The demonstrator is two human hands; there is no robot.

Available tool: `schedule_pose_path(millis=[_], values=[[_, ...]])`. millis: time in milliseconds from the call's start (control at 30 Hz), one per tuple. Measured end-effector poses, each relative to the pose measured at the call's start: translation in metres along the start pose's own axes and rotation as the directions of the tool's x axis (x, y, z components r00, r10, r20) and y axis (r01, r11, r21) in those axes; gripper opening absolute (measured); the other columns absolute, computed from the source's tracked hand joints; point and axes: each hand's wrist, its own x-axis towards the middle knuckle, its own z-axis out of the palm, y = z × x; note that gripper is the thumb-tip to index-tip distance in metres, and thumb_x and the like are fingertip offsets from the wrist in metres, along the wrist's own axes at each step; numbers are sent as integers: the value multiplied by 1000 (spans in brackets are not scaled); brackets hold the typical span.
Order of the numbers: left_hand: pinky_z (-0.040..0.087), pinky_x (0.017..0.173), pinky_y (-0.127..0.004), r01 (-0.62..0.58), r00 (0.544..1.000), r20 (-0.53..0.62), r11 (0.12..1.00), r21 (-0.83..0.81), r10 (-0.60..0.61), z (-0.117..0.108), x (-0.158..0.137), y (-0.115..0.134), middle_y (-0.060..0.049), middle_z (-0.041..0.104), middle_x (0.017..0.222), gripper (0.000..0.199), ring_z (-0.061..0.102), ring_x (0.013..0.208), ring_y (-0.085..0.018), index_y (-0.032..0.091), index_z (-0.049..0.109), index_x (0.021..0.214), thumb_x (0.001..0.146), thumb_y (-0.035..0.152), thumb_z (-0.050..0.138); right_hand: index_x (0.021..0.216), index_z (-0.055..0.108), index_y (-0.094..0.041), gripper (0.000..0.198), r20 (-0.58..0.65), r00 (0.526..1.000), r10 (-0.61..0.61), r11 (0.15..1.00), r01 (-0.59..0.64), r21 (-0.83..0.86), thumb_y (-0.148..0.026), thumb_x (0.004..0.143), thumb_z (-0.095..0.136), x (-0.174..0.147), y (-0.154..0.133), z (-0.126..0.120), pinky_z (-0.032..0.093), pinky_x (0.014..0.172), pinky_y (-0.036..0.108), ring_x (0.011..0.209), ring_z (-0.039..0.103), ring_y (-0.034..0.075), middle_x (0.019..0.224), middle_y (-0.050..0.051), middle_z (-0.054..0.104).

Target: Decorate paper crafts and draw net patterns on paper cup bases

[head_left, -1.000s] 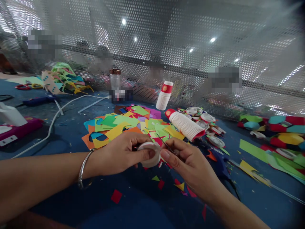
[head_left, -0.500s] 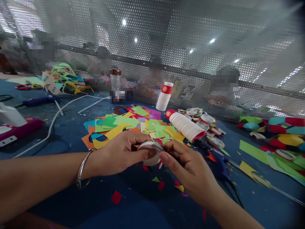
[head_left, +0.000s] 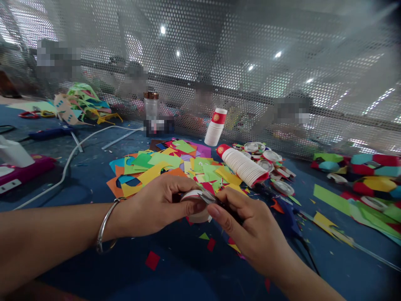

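Observation:
Between thumb and fingers, my left hand (head_left: pixel 156 205) holds a shallow, cut-down paper cup (head_left: pixel 198 216), its pale wall turned toward me. My right hand (head_left: pixel 247 225) is closed around the handles of scissors, which its fingers mostly hide. The scissors' metal blades (head_left: pixel 207 197) show at the cup's cut edge, close to my left thumb. Directly behind both hands spreads a heap of coloured paper pieces (head_left: pixel 166 159). Small scraps, among them a red square (head_left: pixel 152 260), lie on the blue tabletop (head_left: pixel 175 282) below the hands.
Stacked paper cups (head_left: pixel 246 167) lie behind my right hand; another cup stack (head_left: pixel 215 127) leans upright. Cut cup bottoms (head_left: pixel 272 156) and a blue glue gun (head_left: pixel 288 218) are at right. Leftward are a purple power strip (head_left: pixel 40 167) and white cable (head_left: pixel 67 165). A perforated panel (head_left: pixel 194 50) stands behind.
The scissor blades have shifted slightly at the cup's edge and look farther apart. A red-and-white strip hanging beside the cup is no longer visible. Both hands stay nearly in place.

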Motion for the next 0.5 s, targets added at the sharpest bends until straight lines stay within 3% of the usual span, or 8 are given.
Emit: schedule_pose_path(millis=[233, 500], values=[[37, 57, -19, 37, 999, 5, 999, -27, -37, -2, 1, -1, 5, 51, 67, 25, 43, 63, -8, 16, 63, 74, 95, 29, 67, 72, 49, -24, 42, -24, 999, 22, 1000, -22, 8, -51, 103, 53, 0, 0, 1, 29, 53, 30, 56, 36, 12, 62, -6, 41], [46, 51, -17, 170, 985, 7, 980, -105, -171, -6, 4, -7, 0, 67, 76, 24, 57, 64, -10, 15, 75, 90, 91, 39, 71, 72, 51, -23, 46, -89, 990, 107, 993, -102, 66, -56, 104, 51, 4, 5, -1, 31, 58, 30, 62, 38, 14, 66, -4, 42]])
